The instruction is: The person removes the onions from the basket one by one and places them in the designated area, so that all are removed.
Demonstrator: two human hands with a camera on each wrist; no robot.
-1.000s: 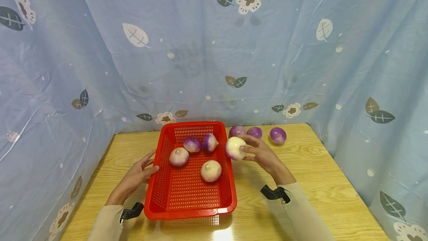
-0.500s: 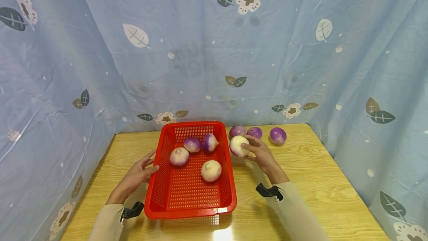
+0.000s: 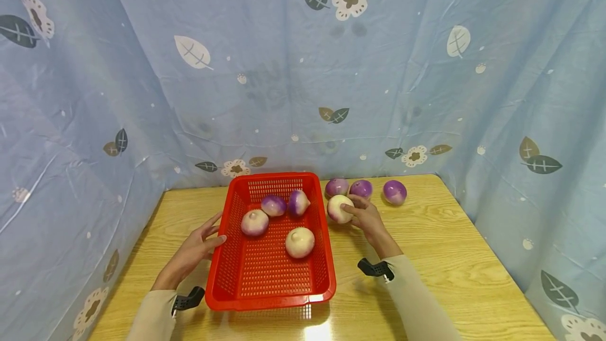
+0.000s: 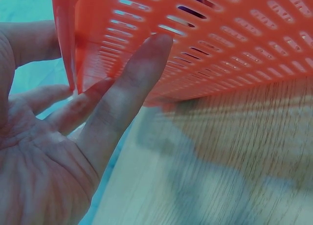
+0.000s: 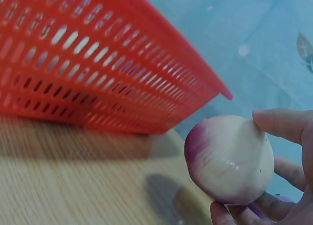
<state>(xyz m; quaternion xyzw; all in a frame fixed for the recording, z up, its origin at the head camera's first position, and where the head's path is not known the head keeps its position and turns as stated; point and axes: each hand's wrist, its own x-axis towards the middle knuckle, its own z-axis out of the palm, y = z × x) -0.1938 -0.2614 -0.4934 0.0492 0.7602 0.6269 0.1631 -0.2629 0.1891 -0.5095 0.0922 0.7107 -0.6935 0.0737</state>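
In the head view my left hand (image 3: 191,250) rests against the left side of a red plastic basket (image 3: 272,301). Its fingers are fairly straight, and in the left wrist view the thumb (image 4: 129,88) touches the slotted outer wall. To the right of the basket, my right hand (image 3: 371,223) grips a white and purple turnip (image 3: 339,209). Thumb and fingers hold opposite sides of the turnip (image 5: 230,159) in the right wrist view, with its shadow on the table apart from it. Inside the basket lie several more turnips, including one white turnip (image 3: 300,242).
Behind the right hand, a purple turnip (image 3: 336,186), a second turnip (image 3: 362,188) and a third turnip (image 3: 395,192) stand along the back of the wooden table (image 3: 440,257). A blue patterned curtain (image 3: 284,93) encloses the back and sides.
My right hand has moved slightly right and lower with the turnip, away from the basket's right rim. The left hand and basket have stayed in place.
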